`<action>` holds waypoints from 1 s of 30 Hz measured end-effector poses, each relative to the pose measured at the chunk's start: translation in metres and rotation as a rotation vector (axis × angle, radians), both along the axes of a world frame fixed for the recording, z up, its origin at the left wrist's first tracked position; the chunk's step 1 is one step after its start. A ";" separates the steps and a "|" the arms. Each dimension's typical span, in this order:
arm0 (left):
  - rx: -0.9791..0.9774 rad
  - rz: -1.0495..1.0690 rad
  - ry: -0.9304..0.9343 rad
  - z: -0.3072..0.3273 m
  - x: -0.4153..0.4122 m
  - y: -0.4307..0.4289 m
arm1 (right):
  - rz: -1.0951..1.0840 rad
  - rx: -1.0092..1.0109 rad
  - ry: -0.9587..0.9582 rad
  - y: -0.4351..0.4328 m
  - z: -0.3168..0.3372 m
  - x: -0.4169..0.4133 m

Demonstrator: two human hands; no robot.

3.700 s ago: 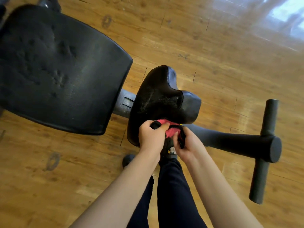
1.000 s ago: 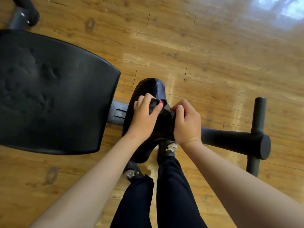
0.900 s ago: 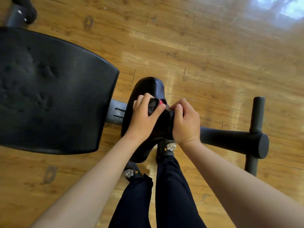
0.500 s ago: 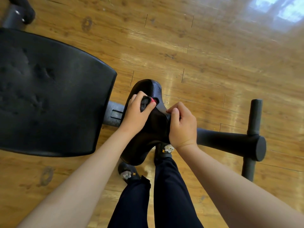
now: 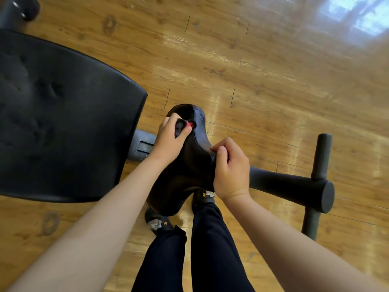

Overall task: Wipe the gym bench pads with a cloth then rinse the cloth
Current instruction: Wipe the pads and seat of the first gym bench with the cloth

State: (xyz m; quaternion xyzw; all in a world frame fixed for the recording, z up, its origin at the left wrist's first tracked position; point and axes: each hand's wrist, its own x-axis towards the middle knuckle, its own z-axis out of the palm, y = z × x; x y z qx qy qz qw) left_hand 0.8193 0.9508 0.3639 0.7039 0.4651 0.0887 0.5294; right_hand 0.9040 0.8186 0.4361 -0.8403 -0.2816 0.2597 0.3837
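1. Your left grip (image 5: 170, 142) curls round the cloth (image 5: 180, 127) at the seat pad's (image 5: 193, 165) far tip.
2. Your right grip (image 5: 231, 171) curls on that pad's right edge, steadying it.
3. Its long axis runs toward you; I'd drag the cloth back along it.
4. Leftward lies the back pad (image 5: 63, 123), nearer your left grip.

Two black pads are showing: one large pad (image 5: 63, 123) and one small pad (image 5: 189, 169). One cloth (image 5: 180, 126), black with a red patch, is showing. Two hands are reaching in, the left hand (image 5: 170, 142) and the right hand (image 5: 231, 171). Two legs in dark trousers are standing, the left leg (image 5: 166, 262) and the right leg (image 5: 214, 249), wearing two slippers, the left slipper (image 5: 156, 223) and the right slipper (image 5: 205, 196). One thick frame tube (image 5: 284, 186) and one crossbar (image 5: 321, 161) are resting on one wooden floor (image 5: 273, 70).
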 end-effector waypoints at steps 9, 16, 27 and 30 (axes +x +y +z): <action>-0.110 0.066 0.052 -0.022 0.014 0.027 | 0.007 0.021 -0.004 0.001 -0.001 0.002; -0.052 0.057 0.065 -0.022 0.019 0.034 | 0.003 0.022 0.012 0.000 -0.002 0.002; -0.166 0.135 0.060 -0.034 -0.003 0.021 | 0.003 0.021 0.001 -0.001 -0.001 0.002; -0.217 0.194 0.102 -0.043 0.001 0.039 | -0.004 0.015 0.005 -0.001 -0.002 0.002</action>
